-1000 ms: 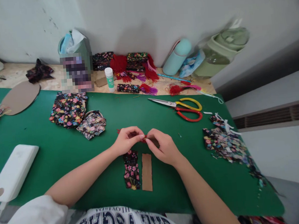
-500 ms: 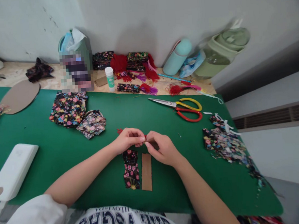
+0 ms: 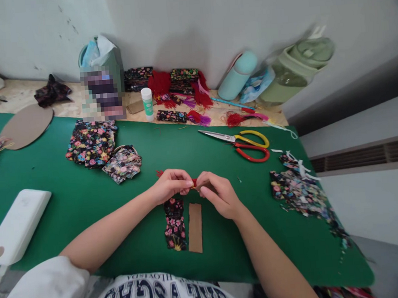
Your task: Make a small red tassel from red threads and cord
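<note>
My left hand [image 3: 173, 185] is closed in a pinch on a red tassel [image 3: 194, 182]. The tassel's loose red threads show past the far side of this hand, and its tip, with a bit of yellow, pokes out between the fingertips. My right hand [image 3: 219, 195] is curled close against that tip, thumb and forefinger bent; what they hold, if anything, is too small to make out. Below the hands lie a black floral fabric strip [image 3: 175, 225] and, beside it on the right, a brown cardboard strip [image 3: 195, 228].
Scissors [image 3: 234, 138] with yellow and red handles lie beyond my right hand. Folded floral fabric [image 3: 92, 143] is at left, fabric scraps [image 3: 299, 189] at right. A glue stick [image 3: 147, 105], finished tassel pieces [image 3: 171, 116] and bottles [image 3: 237, 75] line the back. A power bank [image 3: 18, 227] lies front left.
My right thumb and fingertips have drawn slightly back from the left fingertips, showing more of the tassel's red tip. The left hand keeps its pinch in nearly the same place.
</note>
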{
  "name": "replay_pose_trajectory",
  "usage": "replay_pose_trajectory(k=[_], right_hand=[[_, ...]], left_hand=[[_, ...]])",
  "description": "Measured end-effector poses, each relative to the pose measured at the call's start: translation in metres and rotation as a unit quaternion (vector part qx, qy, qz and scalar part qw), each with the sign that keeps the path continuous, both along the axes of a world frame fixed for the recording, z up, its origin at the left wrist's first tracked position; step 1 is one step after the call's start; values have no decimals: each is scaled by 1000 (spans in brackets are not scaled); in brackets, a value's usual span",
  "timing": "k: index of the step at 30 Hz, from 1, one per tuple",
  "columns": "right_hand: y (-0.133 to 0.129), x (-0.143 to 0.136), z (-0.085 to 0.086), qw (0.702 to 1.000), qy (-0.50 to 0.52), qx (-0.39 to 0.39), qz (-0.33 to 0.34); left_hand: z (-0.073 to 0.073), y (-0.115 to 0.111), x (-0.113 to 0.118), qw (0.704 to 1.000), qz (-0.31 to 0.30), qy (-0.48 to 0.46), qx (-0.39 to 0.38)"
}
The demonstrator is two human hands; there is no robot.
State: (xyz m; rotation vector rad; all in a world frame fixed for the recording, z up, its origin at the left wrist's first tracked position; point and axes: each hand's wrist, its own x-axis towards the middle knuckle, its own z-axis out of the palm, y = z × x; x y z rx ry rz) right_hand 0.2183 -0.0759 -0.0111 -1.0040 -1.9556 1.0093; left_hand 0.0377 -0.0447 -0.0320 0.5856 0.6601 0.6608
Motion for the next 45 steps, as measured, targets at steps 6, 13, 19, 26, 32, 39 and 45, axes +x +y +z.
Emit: replay_pose_trajectory(k=[6,13,19,26,32,39,45], right_hand=[[3,2,-4,995,-46,-37,-78],[17,24,-16,899,-295,-42,-321],[23,38,-15,840,-380,86,-378],[10,4,-5,967,16,-165,-192],[9,-11,-19,935,137,-266,-193],[8,-13,-23,932,160,-268,-184],[3,-17,-15,954,122,-201,-185]], left_hand=[[-2,0,2,996,67,33,44],[-12,0,2,980,137,77,124],[-12,0,2,967,148,135,155],[-10,-3,1,829,217,241,455],[-10,-4,0,700,245,304,598],[-11,-6,-2,678,229,321,620],[-7,-10,0,717,220,339,567]])
